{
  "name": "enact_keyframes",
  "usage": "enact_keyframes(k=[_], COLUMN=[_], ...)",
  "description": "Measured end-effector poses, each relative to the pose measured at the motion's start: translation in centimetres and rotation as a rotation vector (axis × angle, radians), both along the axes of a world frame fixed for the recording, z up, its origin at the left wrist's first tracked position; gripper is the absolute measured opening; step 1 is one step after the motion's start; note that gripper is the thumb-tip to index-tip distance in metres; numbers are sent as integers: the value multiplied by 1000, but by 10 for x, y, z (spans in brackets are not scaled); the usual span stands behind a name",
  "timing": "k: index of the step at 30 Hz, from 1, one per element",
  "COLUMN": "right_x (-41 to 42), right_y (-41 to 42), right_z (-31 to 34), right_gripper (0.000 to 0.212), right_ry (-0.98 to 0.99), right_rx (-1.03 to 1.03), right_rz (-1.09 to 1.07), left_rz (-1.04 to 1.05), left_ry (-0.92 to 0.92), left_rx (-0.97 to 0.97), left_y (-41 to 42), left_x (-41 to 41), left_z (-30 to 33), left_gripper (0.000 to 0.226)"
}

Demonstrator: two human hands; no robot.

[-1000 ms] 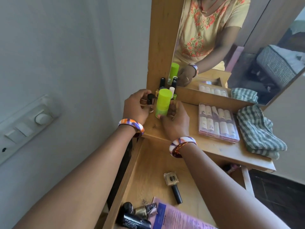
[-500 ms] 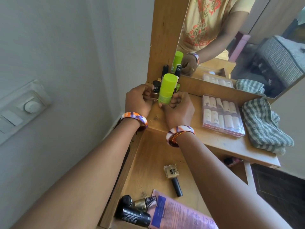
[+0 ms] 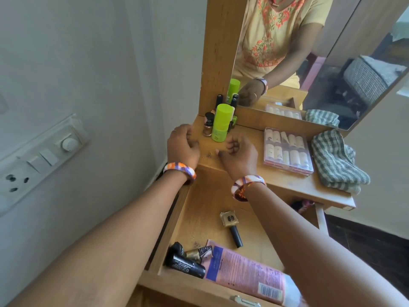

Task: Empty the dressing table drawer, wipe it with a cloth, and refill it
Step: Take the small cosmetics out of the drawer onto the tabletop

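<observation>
While both hands hover empty over the tabletop (image 3: 287, 185), I note my left hand (image 3: 182, 146) and right hand (image 3: 240, 155) with loosely curled fingers. Green bottle (image 3: 221, 122) stands upright between them; gold nail polish (image 3: 230, 226) lies in the open drawer (image 3: 199, 218).

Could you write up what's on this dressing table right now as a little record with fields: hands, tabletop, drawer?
left hand: empty, fingers loosely curled, at the tabletop's left edge
right hand: empty, loosely curled, just in front of the green bottle
tabletop: green bottle upright among small nail polish bottles by the mirror; clear case of small tubes; checked cloth at the right
drawer: open, not yet emptied
in the drawer: gold nail polish bottle lying flat, pink tube, black tube
</observation>
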State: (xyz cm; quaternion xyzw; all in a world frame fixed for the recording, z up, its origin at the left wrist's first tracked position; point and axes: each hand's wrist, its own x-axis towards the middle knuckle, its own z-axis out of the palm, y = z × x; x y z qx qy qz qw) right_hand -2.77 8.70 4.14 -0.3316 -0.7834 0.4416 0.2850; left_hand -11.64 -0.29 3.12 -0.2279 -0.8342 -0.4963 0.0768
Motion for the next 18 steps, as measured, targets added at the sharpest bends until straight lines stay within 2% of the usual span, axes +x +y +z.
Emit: enact_keyframes(k=[4,6,9,12,15,18], right_x=[49,75,102,113,118,119], right_y=[-14,-16,-15,-18,-29,-43], right_z=[-15,-27,-40,-45,-47,-46], right_gripper=[18,17,26,40,42,45], right_ry=[-16,-88,-461,-734,-745,-652], right_rx=[320,473,716,770,778,767], right_rz=[232,349,513,708,753,727], left_rz=[-250,-372,-609,-770,-878,-875], left_ry=[476,547,304,124,20,26], left_rx=[-102,-182,-522,-1017,-1310,-1470], left_y=[-28,-37,-42,-39,-41,-48], left_x=[33,43,61,72,87,102], left_z=[-15,-17,-5,3,8,21], left_gripper=[20,17,18,27,38,44])
